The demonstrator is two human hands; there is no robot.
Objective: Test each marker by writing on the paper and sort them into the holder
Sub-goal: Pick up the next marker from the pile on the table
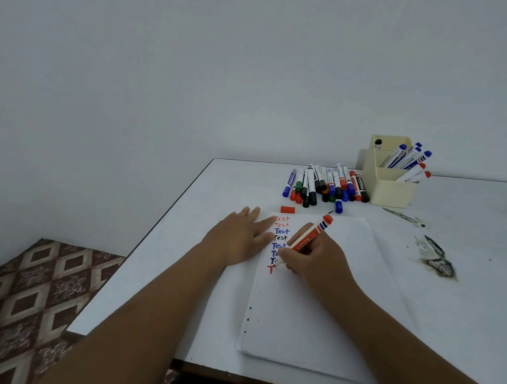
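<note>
1. Your right hand (313, 252): fingers curled round an orange marker (311, 234), pinching it low on the barrel. The marker slants up and away from your fingers, its blue-and-white banded rear end highest; the tip is hidden behind your fingers, down at the paper.

2. Your left hand (240, 236): fingers straight and slightly spread, pressed flat, palm down. Its fingertips lie on the left edge of the paper, just left of your right hand.

3. Paper (314, 304): a white sheet under both hands, running back toward you. Beside your left fingertips stands a column of the word "Test" in red, blue and black; the lowest entry, just left of your right hand, is a single red "T".

4. Orange cap (288, 209): lying loose beyond your left fingertips, just past the top edge of the paper.

5. Pile of markers (325, 184): capped, in blue, red, black, green and orange, heaped beyond both hands.

6. Holder (388, 180): cream, with compartments, beyond and to the right of your right hand, touching the pile's right end. Blue-capped and red-capped markers lean out of it to the right; one black-capped marker stands in the rear compartment.

7. Table (186, 247): white, with dark scorch-like marks to the right of your right hand.
</note>
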